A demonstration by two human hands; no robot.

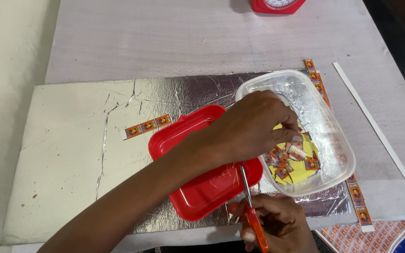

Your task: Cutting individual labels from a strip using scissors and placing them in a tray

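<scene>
A strip of small orange labels (148,125) is lying on the foil-covered board (71,150), and another strip (358,202) is running down the board's right edge, with a plain white paper strip (380,133) further right on the surface (165,42). The clear plastic tub (341,154) is sitting beside a red lid (202,187), holding cut orange stickers (282,161) over yellow paper. The left hand (254,126) is reaching into the tub, fingers (292,137) pinching one little sticker. The right hand (277,222) is gripping orange-handled scissors (254,218), fingers curled tight, blades pointing up over the lid.
</scene>
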